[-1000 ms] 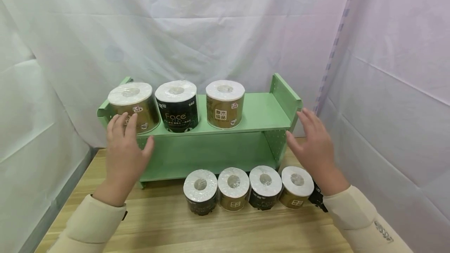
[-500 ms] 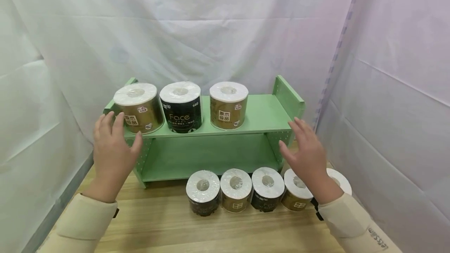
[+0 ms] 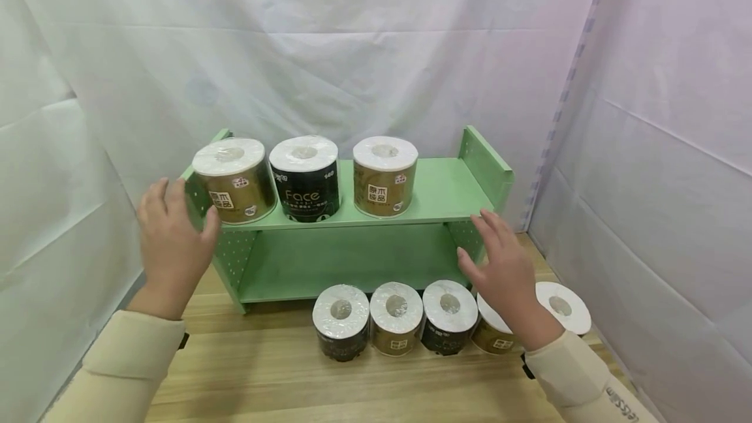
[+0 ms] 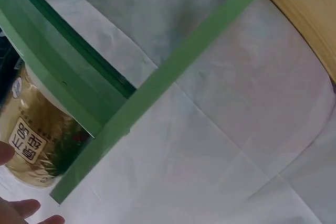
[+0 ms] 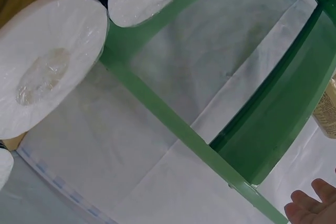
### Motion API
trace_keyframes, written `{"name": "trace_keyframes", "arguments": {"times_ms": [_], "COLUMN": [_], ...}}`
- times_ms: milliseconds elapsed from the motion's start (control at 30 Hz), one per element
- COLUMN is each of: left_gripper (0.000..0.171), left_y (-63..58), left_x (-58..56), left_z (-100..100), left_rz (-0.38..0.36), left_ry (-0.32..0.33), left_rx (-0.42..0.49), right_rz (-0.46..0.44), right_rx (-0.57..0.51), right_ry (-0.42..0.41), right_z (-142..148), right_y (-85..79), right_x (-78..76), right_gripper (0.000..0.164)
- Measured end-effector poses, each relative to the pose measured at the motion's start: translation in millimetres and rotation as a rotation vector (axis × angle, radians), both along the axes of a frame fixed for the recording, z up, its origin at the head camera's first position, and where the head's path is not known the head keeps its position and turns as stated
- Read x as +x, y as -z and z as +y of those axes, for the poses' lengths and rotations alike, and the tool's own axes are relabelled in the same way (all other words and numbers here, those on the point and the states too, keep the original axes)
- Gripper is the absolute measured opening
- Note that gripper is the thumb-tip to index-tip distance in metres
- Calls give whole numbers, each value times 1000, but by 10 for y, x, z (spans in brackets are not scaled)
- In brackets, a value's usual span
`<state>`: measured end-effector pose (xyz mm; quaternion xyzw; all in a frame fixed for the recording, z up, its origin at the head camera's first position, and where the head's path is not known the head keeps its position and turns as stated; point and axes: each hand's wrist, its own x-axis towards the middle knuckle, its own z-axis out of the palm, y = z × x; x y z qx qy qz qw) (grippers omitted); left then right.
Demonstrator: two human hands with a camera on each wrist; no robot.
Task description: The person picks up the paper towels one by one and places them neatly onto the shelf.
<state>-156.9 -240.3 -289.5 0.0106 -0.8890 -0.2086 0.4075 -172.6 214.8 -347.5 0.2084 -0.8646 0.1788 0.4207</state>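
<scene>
Both hands hold nothing, their fingers spread and loosely bent. My left hand is at the left end of a green two-tier shelf, beside a gold-wrapped toilet paper roll on the top tier. In the left wrist view, its fingertips show near that gold roll. A black-wrapped roll and another gold roll stand to its right. My right hand is before the shelf's right end, overlapping a front gold roll. In the right wrist view, its fingers appear at the lower right.
On the wooden table, several wrapped rolls stand in a row before the shelf: a black one, a gold one, another black one and a rightmost one. White cloth hangs behind and at both sides.
My left hand has moved left, off the front of the left gold roll. My right hand has shifted left and down, and the rightmost front roll has come into sight. The rolls stay where they were.
</scene>
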Motion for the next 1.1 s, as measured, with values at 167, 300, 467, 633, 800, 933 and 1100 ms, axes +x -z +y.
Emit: {"name": "trace_keyframes", "arguments": {"times_ms": [167,300,467,633,800,933,1100], "left_gripper": [54,50,48,49,47,45,43], "left_y": [-61,-105,-171,-246,-277,-273,-269], "left_x": [-44,-93,-129,-147,-182,-220,-251], "left_z": [-64,-129,-195,-244,-294,-346,-413], "left_rz": [-10,-21,-86,-147,-198,-190,-159], "left_ry": [-17,-22,-23,0,5,-9,-8], "left_rx": [19,20,-2,-31,-60,-94,-116], "right_rz": [-13,-25,-23,-21,-22,-24,-32], "right_rx": [15,26,45,56,66,68,75], "right_ry": [-9,-14,-32,-49,-75,-99,-117], "right_z": [-17,-32,-56,-97,-153,-204,-282], "right_y": [43,67,101,125,160,193,215], "right_x": [12,17,15,3,-20,-41,-58], "right_gripper": [57,57,55,55,54,55,56]}}
